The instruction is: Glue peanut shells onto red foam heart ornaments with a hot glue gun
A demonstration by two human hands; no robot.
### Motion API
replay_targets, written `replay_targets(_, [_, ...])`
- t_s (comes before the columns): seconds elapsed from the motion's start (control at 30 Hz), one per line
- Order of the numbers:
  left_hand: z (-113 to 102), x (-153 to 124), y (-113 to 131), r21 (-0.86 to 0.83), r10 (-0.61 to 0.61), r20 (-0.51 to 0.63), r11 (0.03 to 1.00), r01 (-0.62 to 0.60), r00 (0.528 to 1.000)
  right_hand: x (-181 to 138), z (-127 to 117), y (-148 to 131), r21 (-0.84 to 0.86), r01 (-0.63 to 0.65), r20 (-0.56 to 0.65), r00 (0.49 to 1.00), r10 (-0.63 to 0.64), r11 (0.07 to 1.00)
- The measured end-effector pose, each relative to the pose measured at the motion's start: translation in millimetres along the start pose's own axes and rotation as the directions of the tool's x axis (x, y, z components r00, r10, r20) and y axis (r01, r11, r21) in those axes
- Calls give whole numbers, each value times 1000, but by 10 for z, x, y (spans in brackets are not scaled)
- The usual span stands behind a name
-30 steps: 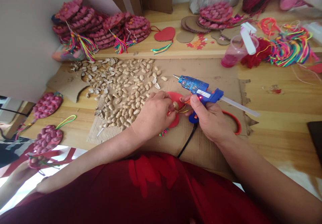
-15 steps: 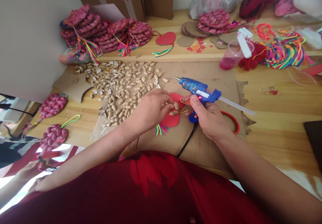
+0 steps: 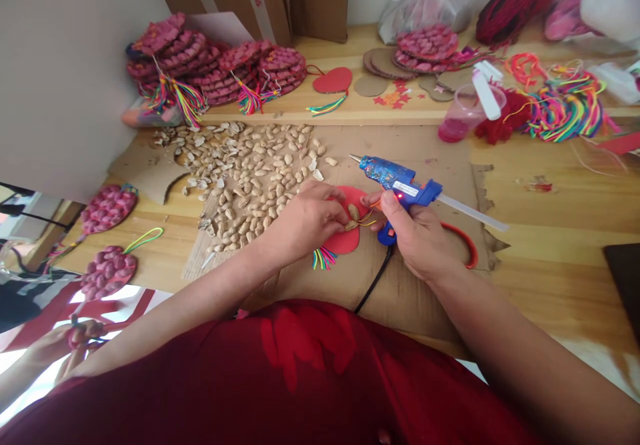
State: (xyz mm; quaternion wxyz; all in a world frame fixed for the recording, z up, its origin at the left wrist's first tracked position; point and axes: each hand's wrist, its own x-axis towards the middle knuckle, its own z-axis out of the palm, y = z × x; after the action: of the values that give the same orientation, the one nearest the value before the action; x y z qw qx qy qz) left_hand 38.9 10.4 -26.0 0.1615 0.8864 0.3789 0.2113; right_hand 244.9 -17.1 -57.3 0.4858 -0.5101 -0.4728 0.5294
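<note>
My left hand (image 3: 307,222) pinches a peanut shell (image 3: 353,212) and presses it onto a red heart-shaped card (image 3: 345,240) lying on the cardboard sheet (image 3: 425,152). A rainbow tassel (image 3: 323,257) hangs from the card's lower tip. My right hand (image 3: 417,235) grips a blue hot glue gun (image 3: 397,182); its nozzle points left and away, with a glue stick poking out at the back. The gun's black cord (image 3: 373,285) runs down toward me. A heap of peanut shells (image 3: 250,172) lies just left of my left hand.
Stacks of finished pink shell hearts (image 3: 215,65) with tassels sit at the back left, more at the back (image 3: 427,38). Two finished hearts (image 3: 105,208) lie at the left. A pink spray bottle (image 3: 465,108), coloured cords (image 3: 565,102) and red scissors (image 3: 463,242) are to the right. Another person's hands (image 3: 70,342) work at lower left.
My left hand has drawn back a little, uncovering the card's tassel, and its fingers have shifted on the shell. The glue gun has hardly moved.
</note>
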Motion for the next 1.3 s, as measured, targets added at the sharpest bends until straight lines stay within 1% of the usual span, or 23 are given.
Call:
replay_targets(0.47, [-3, 40, 71, -71, -67, 43, 995, 70, 997, -3, 18, -65, -42, -2, -4, 1000, 2, 999])
replay_targets(0.67, [1, 37, 86, -72, -68, 51, 995, 72, 996, -6, 16, -67, -72, 14, -6, 1000, -14, 997])
replay_targets(0.87, [6, 46, 81, -35, -68, 47, 997, 70, 997, -2, 8, -54, -87, 16, -4, 1000, -17, 996])
replay_targets(1.0, [1, 54, 70, -34, -67, 61, 997, 69, 996, 2, 26, -33, -8, 27, -3, 1000, -27, 1000])
replay_targets(1.13, [-5, 52, 67, -47, -83, 63, 995, 86, 995, -30, 72, -39, 76, 30, -58, 998, -25, 997])
replay_targets(1.3, [-8, 53, 77, -83, -67, 41, 994, 71, 997, -120, 120, -117, 88, 83, -81, 994, -76, 993])
